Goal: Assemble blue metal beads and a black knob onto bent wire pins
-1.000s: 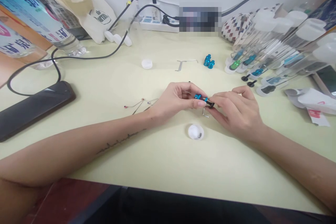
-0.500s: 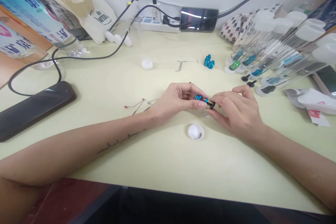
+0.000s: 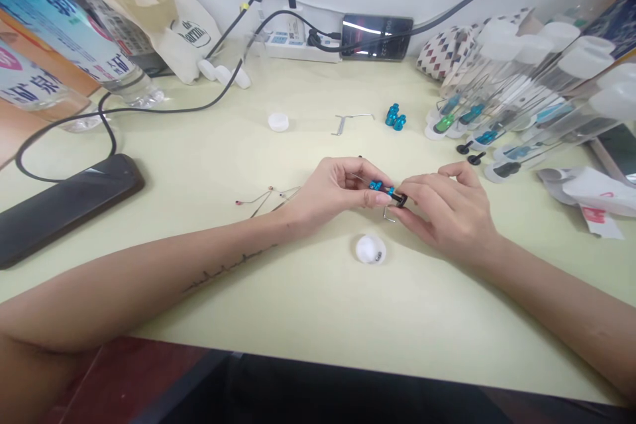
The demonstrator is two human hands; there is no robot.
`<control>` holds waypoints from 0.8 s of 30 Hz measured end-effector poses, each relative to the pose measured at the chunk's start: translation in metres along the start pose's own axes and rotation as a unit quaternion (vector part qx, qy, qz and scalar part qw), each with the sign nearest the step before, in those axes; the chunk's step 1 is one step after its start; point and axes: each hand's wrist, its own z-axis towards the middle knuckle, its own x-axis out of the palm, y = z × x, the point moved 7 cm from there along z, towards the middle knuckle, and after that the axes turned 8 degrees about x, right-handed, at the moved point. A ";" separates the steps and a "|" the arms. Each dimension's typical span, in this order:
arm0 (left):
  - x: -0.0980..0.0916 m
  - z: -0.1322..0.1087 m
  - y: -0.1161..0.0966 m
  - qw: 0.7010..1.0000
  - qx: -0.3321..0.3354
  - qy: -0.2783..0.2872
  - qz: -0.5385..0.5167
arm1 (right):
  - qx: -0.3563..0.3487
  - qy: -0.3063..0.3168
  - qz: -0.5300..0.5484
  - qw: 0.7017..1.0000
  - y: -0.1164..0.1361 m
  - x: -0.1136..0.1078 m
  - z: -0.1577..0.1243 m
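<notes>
My left hand (image 3: 338, 189) pinches a small blue metal part (image 3: 376, 184) on a thin wire over the middle of the pale table (image 3: 298, 305). My right hand (image 3: 447, 212) meets it from the right, fingers closed on a small black piece (image 3: 399, 199) at the end of the blue part. Just below the fingers a small bent hex key (image 3: 388, 215) lies on the table. A white cap (image 3: 370, 249) with a tiny dark bit in it sits in front of both hands.
Two blue parts (image 3: 395, 116), a bent wire (image 3: 350, 120) and a white cap (image 3: 278, 121) lie farther back. Clear tubes (image 3: 521, 106) with white caps lie at the right, with black pins (image 3: 471, 152) beside them. A black phone (image 3: 64, 205), cables and water bottles (image 3: 64, 33) are at the left.
The hands stay together almost still; my right fingers have shifted slightly on the black piece.
</notes>
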 end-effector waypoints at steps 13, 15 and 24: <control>0.002 -0.001 0.001 1.000 -0.016 0.009 0.013 | 0.008 0.019 0.013 1.000 -0.002 0.002 0.000; 0.001 -0.001 0.001 1.000 -0.016 0.007 0.010 | 0.009 0.016 0.010 1.000 -0.001 0.002 0.000; 0.000 0.001 0.000 1.000 0.005 0.001 -0.004 | 0.007 -0.008 0.010 1.000 -0.002 0.001 -0.007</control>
